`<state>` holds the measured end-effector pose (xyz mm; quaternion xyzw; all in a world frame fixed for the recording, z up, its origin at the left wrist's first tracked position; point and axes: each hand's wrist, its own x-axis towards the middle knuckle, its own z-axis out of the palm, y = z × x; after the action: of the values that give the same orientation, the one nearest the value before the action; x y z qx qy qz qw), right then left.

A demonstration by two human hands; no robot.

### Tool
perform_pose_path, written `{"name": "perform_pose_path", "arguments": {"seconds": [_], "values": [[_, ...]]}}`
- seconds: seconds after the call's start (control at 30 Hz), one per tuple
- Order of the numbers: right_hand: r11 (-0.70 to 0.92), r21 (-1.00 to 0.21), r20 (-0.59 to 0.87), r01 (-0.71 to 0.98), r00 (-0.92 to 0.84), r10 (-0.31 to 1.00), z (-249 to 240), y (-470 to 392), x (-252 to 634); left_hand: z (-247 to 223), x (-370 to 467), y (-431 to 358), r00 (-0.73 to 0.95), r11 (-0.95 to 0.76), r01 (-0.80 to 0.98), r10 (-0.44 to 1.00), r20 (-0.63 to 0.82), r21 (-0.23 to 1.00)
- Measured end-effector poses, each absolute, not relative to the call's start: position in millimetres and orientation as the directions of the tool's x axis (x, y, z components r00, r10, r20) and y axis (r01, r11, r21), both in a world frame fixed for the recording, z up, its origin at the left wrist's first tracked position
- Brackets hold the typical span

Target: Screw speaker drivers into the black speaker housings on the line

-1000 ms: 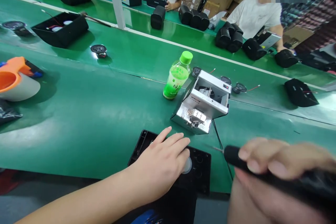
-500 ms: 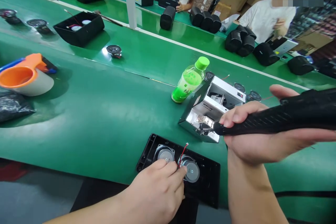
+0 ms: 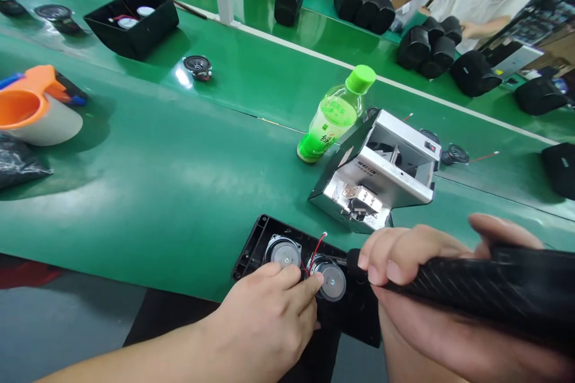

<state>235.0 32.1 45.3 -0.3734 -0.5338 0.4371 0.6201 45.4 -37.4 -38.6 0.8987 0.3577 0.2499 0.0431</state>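
Note:
My left hand (image 3: 274,314) grips a black plastic speaker panel (image 3: 354,317) at the table's front edge, its fingertips resting on and between two round speaker drivers (image 3: 333,283). A red wire (image 3: 320,245) with a white connector rises between the drivers. Wrapped in my right hand (image 3: 417,269) is a black electric screwdriver (image 3: 489,287). Its tip end is over the panel, just right of the right-hand driver; the bit itself is hard to make out. Behind the panel stands a silver screw feeder (image 3: 386,176) marked WEIXIN.
A green-capped drink bottle (image 3: 332,116) stands left of the feeder. Farther left are an orange-and-white holder (image 3: 54,116), a black plastic bag (image 3: 20,164) and a black speaker box (image 3: 135,30). Loose drivers (image 3: 197,66) lie behind. Across the bench, people work near black speakers (image 3: 431,51).
My right hand has brought the screwdriver from the screw feeder down and toward me, over the speaker panel. The left hand keeps its hold on the panel. The view has shifted slightly.

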Motion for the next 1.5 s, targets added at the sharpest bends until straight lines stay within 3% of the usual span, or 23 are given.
{"name": "perform_pose_path", "arguments": {"seconds": [0.13,0.3,0.93,1.27,1.5], "values": [[0.368,-0.914,0.356,-0.169,0.099,0.929,34,38,231,-37,45,-38,0.626,-0.733,0.625,0.676,0.389,0.269],[0.290,-0.934,0.299,-0.209,-0.014,0.954,33,40,236,-38,44,-39,0.631,-0.740,0.615,0.669,0.393,0.272],[0.328,-0.929,0.320,-0.173,0.070,0.945,29,43,222,-37,45,-39,0.625,-0.732,0.625,0.677,0.388,0.271],[0.270,-0.942,0.298,-0.198,-0.130,0.946,28,37,243,-39,46,-38,0.627,-0.735,0.620,0.674,0.390,0.275],[0.303,-0.941,0.307,-0.151,-0.001,0.952,28,40,235,-40,45,-39,0.632,-0.737,0.615,0.674,0.384,0.282]]}}
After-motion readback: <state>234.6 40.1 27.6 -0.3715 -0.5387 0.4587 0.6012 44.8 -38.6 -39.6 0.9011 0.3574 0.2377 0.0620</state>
